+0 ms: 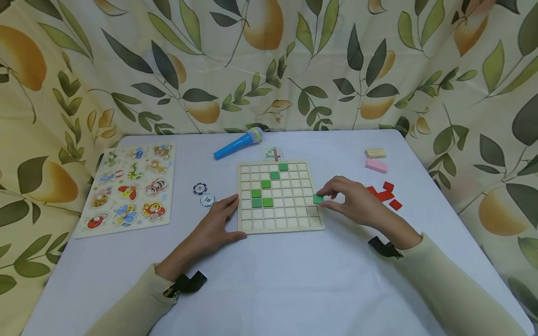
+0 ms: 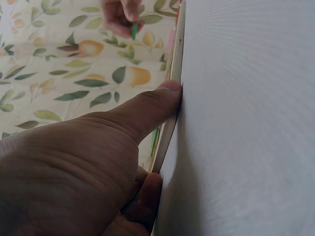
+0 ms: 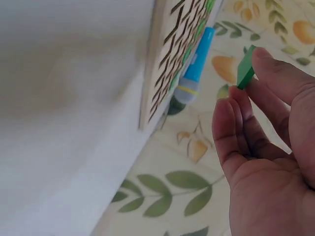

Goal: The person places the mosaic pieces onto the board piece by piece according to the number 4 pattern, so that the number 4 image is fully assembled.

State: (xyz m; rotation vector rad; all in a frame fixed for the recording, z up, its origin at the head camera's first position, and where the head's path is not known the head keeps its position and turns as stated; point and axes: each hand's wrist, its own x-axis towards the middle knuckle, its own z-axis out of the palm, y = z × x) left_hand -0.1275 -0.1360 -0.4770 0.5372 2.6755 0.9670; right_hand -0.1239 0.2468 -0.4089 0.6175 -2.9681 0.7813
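Overall, we have a cloth of leaves and orange fruit hanging behind and along both sides of a white table. On its left part lies a picture board of bright insects, well apart from our work. Near the middle a pale grid board lies flat. Our left hand rests at its near left corner, thumb and fingers spread wide and laid against its edges. Our right hand is by its right side, thumb and fingertips almost together, pinching one green tile.

Just beyond the board's far edge we see a blue microphone, slanted, with a small pattern card beside it. Further right sit a pink block and, just behind it, some pale sticks. Two chips lie close to our left fingers. Red tiles are scattered past our right hand, which partly covers them. Six more green tiles sit in the grid, while the held green tile is raised off the table, near the board's right edge.
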